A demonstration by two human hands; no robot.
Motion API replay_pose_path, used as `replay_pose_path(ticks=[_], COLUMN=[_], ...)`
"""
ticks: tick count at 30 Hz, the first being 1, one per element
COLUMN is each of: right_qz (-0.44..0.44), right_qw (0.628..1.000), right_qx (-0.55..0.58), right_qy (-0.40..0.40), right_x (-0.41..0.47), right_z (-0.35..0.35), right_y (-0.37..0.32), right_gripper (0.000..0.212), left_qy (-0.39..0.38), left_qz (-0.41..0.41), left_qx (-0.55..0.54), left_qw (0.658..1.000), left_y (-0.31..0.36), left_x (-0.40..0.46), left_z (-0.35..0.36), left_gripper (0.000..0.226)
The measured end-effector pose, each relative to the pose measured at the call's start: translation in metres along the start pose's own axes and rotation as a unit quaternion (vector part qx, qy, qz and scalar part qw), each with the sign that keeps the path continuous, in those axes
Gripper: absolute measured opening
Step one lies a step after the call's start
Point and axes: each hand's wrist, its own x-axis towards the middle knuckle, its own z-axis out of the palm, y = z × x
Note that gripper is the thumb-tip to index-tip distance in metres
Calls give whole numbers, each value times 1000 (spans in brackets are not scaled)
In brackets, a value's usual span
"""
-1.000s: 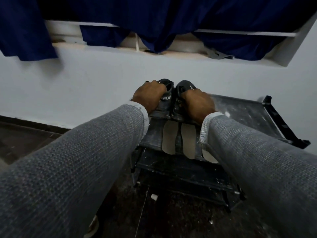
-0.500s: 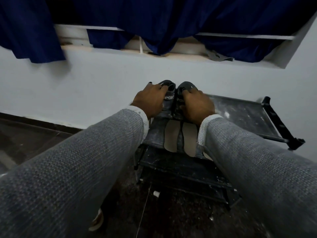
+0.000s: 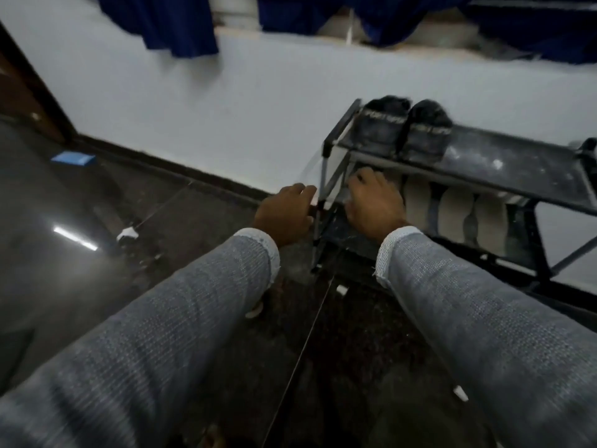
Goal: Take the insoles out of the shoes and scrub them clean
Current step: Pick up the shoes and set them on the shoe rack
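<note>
Head view, blurred by motion. A dark metal shoe rack (image 3: 517, 163) is seen against a white wall (image 3: 226, 108), filling the right half of the picture. A pair of black shoes (image 3: 405, 130) is set side by side at the left end of the rack's top shelf, close to its left edge; the rest of that shelf, to the right, is bare and dusty. On the shelf below, pale insoles (image 3: 455, 210) are laid in a row. The right hand (image 3: 374, 205) is reached onto this lower shelf at its left end, fingers bent downward over the leftmost insole; whether it is gripped cannot be told. The left hand (image 3: 286, 215) is held just outside the rack's left corner post (image 3: 336, 176), fingers loosely curled, nothing in it. Both arms are covered by grey knit sleeves (image 3: 168, 318). Open dark floor (image 3: 80, 205) is spread to the left, with a blue flat object (image 3: 73, 158) near the wall.
</note>
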Motion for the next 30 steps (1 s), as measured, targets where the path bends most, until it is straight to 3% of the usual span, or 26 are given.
replay_pose_path(ticks=[10, 18, 23, 30], right_qz=[-124, -139, -152, -184], right_qw=[987, 969, 957, 940], right_qx=[36, 42, 56, 46], right_qy=[-99, -197, -239, -283], right_x=[-24, -16, -15, -29], right_z=[93, 199, 271, 369], right_y=[-129, -181, -206, -216], right_gripper=[36, 33, 49, 38], left_qy=[-137, -186, -231, -233], left_qz=[-153, -168, -168, -186], left_qx=[2, 31, 45, 51], left_qw=[979, 968, 957, 953], left_y=[-101, -164, -195, -222], left_x=[-115, -135, -152, -153], left_z=[85, 164, 226, 279], left_gripper=[58, 54, 54, 39])
